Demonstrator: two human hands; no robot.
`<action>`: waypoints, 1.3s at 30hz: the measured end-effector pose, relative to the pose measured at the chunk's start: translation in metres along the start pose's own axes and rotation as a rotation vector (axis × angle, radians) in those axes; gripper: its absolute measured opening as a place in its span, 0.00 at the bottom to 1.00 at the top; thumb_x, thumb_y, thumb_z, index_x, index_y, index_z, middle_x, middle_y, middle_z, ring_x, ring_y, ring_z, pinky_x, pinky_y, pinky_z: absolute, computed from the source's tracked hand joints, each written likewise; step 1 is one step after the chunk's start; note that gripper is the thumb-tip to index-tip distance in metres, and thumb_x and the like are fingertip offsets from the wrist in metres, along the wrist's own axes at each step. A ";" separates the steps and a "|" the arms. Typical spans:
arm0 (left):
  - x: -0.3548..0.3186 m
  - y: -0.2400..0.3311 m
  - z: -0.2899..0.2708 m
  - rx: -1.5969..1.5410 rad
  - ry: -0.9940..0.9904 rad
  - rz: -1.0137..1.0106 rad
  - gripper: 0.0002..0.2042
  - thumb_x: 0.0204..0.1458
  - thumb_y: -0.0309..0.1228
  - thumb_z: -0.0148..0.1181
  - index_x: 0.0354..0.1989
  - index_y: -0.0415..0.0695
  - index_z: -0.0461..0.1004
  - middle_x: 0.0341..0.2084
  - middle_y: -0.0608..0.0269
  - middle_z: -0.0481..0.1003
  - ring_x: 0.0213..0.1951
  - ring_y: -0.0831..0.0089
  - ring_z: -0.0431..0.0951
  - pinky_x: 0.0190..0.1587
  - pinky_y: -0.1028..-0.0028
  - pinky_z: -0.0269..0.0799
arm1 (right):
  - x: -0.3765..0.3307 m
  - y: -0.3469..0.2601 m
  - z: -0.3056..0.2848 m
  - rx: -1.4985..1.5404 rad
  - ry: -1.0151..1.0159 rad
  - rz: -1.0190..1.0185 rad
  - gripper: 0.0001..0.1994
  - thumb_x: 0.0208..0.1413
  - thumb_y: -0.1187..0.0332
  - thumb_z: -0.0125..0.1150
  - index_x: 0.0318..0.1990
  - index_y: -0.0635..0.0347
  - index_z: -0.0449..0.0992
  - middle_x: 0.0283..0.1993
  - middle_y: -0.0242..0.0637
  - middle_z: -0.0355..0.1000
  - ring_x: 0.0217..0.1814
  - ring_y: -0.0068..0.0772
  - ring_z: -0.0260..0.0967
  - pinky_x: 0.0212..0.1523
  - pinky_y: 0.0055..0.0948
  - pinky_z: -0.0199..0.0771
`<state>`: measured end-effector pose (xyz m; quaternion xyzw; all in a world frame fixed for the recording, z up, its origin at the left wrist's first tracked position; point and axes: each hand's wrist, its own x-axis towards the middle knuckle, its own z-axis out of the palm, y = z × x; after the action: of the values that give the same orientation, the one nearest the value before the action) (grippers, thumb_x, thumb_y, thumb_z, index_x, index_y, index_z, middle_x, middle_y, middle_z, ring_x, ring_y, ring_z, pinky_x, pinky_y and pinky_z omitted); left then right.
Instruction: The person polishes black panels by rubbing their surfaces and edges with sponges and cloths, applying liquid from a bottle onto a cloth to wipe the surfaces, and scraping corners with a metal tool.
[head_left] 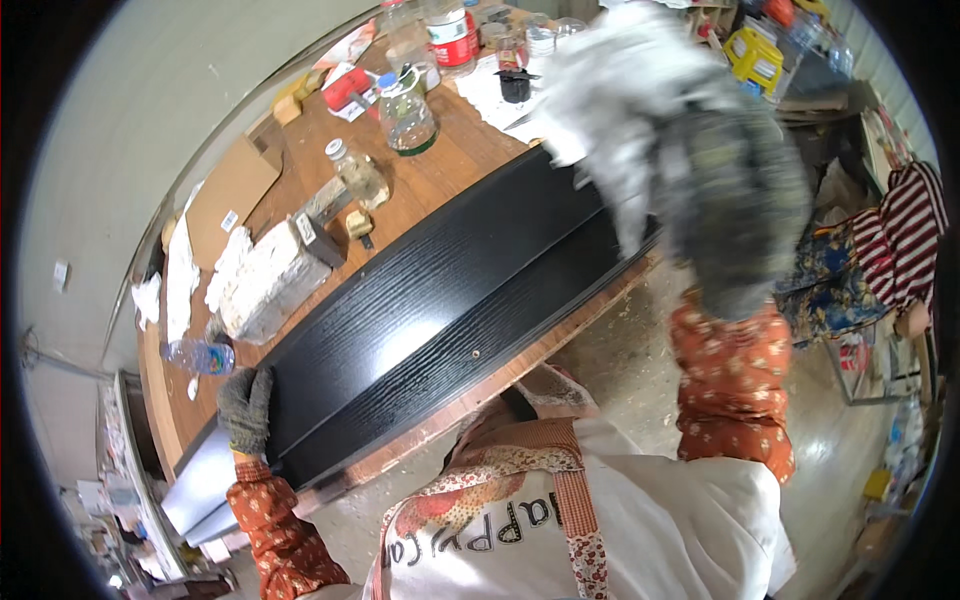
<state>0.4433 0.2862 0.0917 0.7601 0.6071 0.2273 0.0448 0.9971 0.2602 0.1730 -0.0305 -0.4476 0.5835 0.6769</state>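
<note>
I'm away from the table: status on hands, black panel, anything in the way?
Left hand at left end of black panel; right hand blurred, raised, gripping crumpled white material. Panel lying on table. That material hides part of panel's right end.

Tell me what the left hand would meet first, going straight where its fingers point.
The left hand would probably meet the white-covered block first; the clear bottle lies slightly left of that line, though depth is hard to judge.

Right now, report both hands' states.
Left hand: open, resting on the black panel.
Right hand: holding a white cloth; fingers blurred.
</note>
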 end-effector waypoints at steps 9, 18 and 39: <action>0.010 0.075 0.060 -0.081 -0.337 0.307 0.54 0.27 0.54 0.77 0.64 0.38 0.61 0.58 0.47 0.67 0.61 0.48 0.65 0.65 0.55 0.57 | -0.010 0.175 0.075 -1.858 -0.591 0.107 0.17 0.58 0.61 0.50 0.54 0.48 0.75 0.50 0.38 0.72 0.52 0.40 0.70 0.53 0.42 0.66; 0.020 0.110 0.040 0.041 -0.305 0.357 0.54 0.26 0.52 0.77 0.65 0.40 0.62 0.62 0.47 0.65 0.63 0.48 0.65 0.65 0.54 0.57 | 0.025 -0.006 -0.182 -2.538 -0.206 0.441 0.16 0.62 0.59 0.53 0.48 0.61 0.76 0.43 0.49 0.77 0.43 0.54 0.75 0.44 0.44 0.73; -0.038 0.141 0.033 0.164 -0.190 0.366 0.51 0.27 0.48 0.74 0.65 0.36 0.62 0.59 0.42 0.66 0.59 0.42 0.66 0.64 0.51 0.58 | 0.008 0.003 -0.189 -2.465 0.092 0.680 0.18 0.62 0.67 0.49 0.56 0.65 0.71 0.49 0.46 0.74 0.56 0.42 0.70 0.58 0.35 0.69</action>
<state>0.5774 0.2207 0.1001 0.8767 0.4686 0.1090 -0.0021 1.1154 0.3583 0.0632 -0.7676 -0.6358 -0.0741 0.0330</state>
